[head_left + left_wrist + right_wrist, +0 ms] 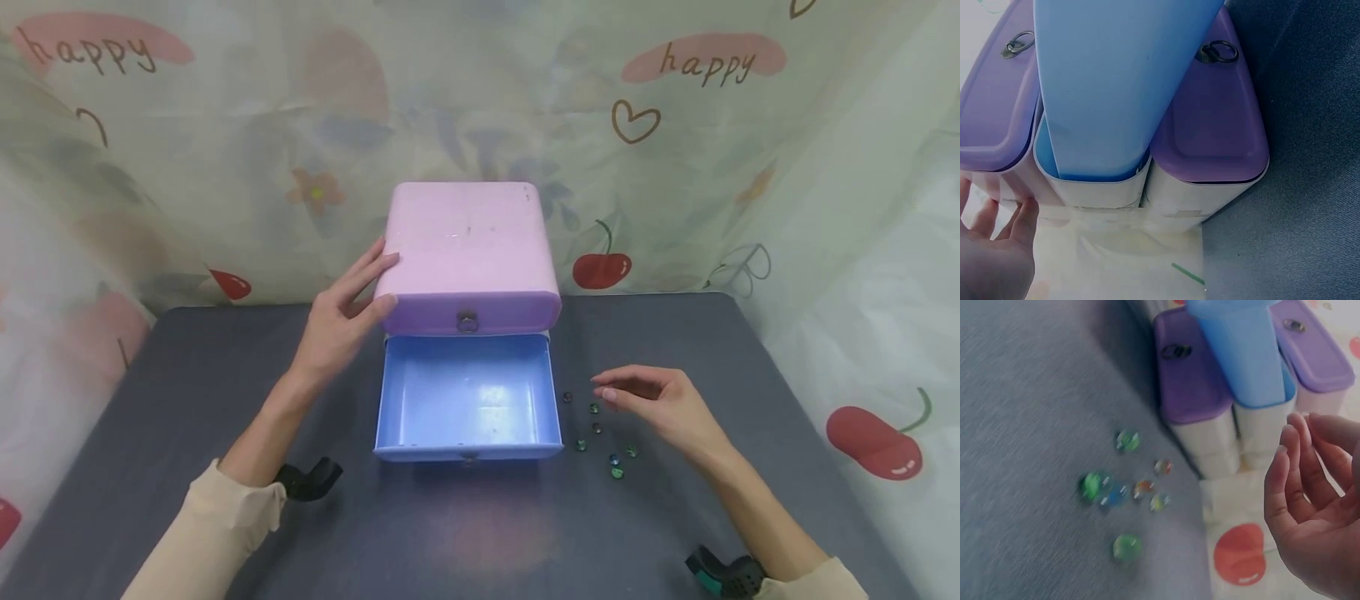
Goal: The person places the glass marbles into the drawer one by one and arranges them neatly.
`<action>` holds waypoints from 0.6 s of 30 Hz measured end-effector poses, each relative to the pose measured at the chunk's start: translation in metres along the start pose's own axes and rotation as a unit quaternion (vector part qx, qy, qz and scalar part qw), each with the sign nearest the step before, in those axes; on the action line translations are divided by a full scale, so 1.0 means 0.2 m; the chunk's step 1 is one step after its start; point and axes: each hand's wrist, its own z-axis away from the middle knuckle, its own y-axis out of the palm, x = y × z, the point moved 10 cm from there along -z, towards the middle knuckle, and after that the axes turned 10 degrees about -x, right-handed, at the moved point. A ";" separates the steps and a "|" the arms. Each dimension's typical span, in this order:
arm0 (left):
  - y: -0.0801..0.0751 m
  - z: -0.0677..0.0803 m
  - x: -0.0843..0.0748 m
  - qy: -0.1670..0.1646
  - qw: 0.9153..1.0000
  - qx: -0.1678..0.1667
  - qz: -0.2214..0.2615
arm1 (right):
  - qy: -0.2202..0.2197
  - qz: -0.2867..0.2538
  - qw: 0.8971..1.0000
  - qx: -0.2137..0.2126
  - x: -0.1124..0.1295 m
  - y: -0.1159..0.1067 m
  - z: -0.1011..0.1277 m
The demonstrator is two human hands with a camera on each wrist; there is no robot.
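A small chest of drawers stands at the table's far side, pink on top, with three stacked drawers. Its blue middle drawer is pulled out, and bare inside. The purple top drawer and purple bottom drawer are closed. My left hand rests with spread fingers against the chest's upper left side. To the right of the drawer lie several glass marbles, green, blue and amber. Over them hangs my right hand, its fingers loosely bent, with nothing visible between the fingertips.
A dark grey cloth covers the table. Behind the chest hangs a patterned curtain, which also runs along both sides. Metal ring pulls stick out from the drawer fronts.
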 end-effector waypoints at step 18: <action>0.00 0.01 -0.01 0.007 1.000 -0.002 -0.009 | 0.018 0.045 0.999 -0.006 -0.24 -0.14 0.10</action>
